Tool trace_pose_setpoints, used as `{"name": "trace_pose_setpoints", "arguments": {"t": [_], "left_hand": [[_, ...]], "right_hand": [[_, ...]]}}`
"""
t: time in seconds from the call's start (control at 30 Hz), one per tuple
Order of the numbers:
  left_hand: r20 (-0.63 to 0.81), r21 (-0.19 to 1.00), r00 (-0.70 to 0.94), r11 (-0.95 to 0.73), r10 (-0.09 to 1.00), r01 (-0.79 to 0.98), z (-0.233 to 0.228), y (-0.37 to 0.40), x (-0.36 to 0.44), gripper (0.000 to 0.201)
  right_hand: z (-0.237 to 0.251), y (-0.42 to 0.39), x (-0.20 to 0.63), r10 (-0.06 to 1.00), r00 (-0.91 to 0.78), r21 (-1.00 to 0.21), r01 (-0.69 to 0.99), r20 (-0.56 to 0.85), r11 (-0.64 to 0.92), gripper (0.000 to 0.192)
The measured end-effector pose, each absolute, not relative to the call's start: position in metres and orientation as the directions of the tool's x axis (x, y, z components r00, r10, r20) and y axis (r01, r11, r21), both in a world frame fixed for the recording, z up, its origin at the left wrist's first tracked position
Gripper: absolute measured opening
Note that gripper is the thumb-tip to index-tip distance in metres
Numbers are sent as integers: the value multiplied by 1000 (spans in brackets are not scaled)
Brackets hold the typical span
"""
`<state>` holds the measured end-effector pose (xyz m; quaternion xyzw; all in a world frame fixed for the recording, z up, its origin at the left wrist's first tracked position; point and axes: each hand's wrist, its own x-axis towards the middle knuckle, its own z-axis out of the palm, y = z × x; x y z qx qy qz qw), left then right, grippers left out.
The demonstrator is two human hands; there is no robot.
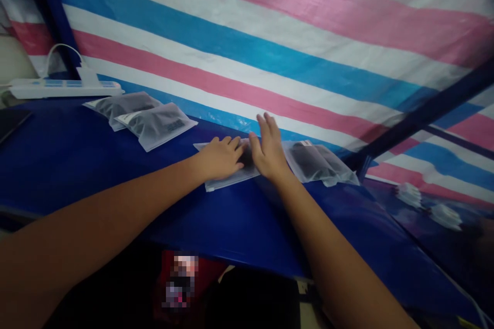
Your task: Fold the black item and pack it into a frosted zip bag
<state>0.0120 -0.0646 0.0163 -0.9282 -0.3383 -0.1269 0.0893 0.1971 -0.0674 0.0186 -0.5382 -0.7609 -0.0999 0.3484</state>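
Note:
A frosted zip bag (222,183) with something dark inside lies flat on the blue table, under both of my hands. My left hand (222,158) presses palm down on its left part, fingers spread. At the bag's right end, my right hand (269,151) is raised on its edge, its fingers stretched out and pointing up. Just right of it lie further frosted bags (309,162) with dark contents, partly overlapping. To the left, one frosted bag (160,126) with printed text rests partly on another bag (127,105).
A white power strip (65,88) with a plugged-in adapter sits at the table's back left. Behind the blue table (231,231) hangs a striped plastic sheet (239,51). A dark flat object (13,123) lies at the far left. White bundles (409,195) rest on a surface at right.

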Motion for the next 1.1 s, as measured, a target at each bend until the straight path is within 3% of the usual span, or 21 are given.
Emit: {"name": "trace_pose_setpoints", "arguments": {"t": [0.07,0.17,0.37,0.53,0.73,0.87,1.1], "left_hand": [[228,-94,767,-770,600,631,20,-67,13,61],[208,-44,758,-769,618,638,24,-65,12,54],[507,-37,598,-677,621,735,21,-63,18,48],[371,-50,602,-633,707,773,9,-69,28,56],[301,-96,665,-672,684,734,9,-68,25,60],[273,-46,650,-665,709,745,14,-64,23,72],[206,13,597,-612,775,791,26,-56,4,69]], "right_hand": [[10,-64,200,841,-296,-295,840,453,455,66],[-4,-57,203,911,-278,-470,788,304,398,76],[-12,-48,205,862,-366,-435,751,352,497,68],[-12,-42,222,883,-219,-401,827,416,394,71],[2,-46,229,819,-129,-354,856,559,377,62],[-8,-43,216,853,-353,-369,788,386,493,53],[-14,-44,218,877,-328,-387,802,350,455,59]]}}
